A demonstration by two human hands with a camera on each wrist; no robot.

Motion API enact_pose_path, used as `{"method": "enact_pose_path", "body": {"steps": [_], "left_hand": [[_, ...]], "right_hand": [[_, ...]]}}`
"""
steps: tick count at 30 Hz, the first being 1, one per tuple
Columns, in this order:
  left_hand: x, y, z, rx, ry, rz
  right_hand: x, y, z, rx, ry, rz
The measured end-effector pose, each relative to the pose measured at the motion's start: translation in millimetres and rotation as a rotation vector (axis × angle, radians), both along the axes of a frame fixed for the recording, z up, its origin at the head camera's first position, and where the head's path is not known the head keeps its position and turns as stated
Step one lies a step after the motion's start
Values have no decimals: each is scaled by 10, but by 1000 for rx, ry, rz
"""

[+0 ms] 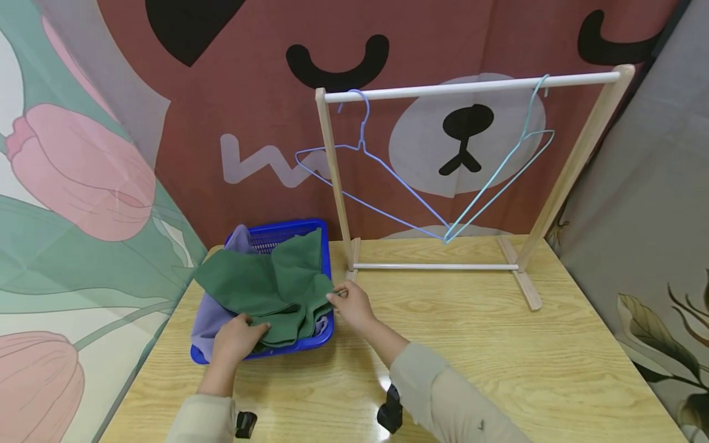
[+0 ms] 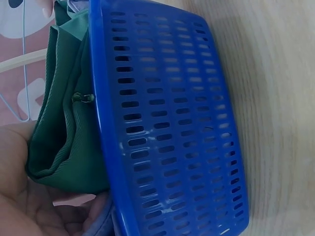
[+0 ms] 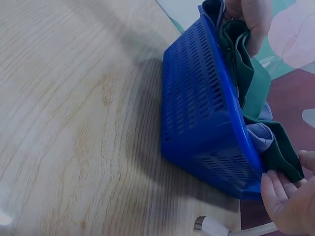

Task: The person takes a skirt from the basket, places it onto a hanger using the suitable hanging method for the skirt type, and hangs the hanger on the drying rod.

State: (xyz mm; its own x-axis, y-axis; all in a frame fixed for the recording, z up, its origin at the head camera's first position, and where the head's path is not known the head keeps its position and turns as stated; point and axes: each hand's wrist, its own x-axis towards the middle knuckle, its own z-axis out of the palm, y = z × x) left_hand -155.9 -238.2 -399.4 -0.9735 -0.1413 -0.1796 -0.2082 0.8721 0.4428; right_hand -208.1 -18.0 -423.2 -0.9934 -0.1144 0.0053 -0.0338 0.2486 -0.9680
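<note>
A green garment point(image 1: 249, 283) of woven cloth lies bunched over a blue plastic basket point(image 1: 327, 252), its folds spilling across the rim. At the basket's front, my left hand point(image 1: 235, 339) grips the near edge of this cloth, thumb on top. My right hand point(image 1: 354, 306) pinches its right corner beside the basket's right rim, thumb against fingers, as the right wrist view also shows. Purple cloth point(image 1: 207, 320) sticks out beneath the green at the left. A small cord-like piece point(image 2: 82, 98) shows on the green cloth in the left wrist view.
Behind and right of the basket stands a wooden rack point(image 1: 576, 166) with a white top bar point(image 1: 471, 89). A blue hanger point(image 1: 388, 169) and a light teal hanger point(image 1: 509, 157) hang from it. All stand on a wood-grain table point(image 1: 471, 344) before printed curtains.
</note>
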Motion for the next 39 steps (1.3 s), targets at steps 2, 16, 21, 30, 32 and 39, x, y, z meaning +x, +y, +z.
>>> {"method": "enact_pose_path", "body": {"steps": [2, 16, 21, 30, 32, 39], "left_hand": [[-1, 4, 5, -8, 1, 0], [26, 29, -24, 30, 126, 23], [21, 53, -84, 37, 272, 27], [70, 160, 32, 94, 365, 22], [78, 184, 52, 93, 383, 20], [96, 250, 91, 90, 428, 31]], "right_hand": [[43, -14, 90, -66, -59, -18], [-730, -190, -1298, -400, -161, -76], [-187, -91, -218, -353, -219, -93], [90, 42, 292, -410, -224, -44], [65, 56, 242, -439, -223, -46], [7, 94, 113, -513, -219, -70]]}}
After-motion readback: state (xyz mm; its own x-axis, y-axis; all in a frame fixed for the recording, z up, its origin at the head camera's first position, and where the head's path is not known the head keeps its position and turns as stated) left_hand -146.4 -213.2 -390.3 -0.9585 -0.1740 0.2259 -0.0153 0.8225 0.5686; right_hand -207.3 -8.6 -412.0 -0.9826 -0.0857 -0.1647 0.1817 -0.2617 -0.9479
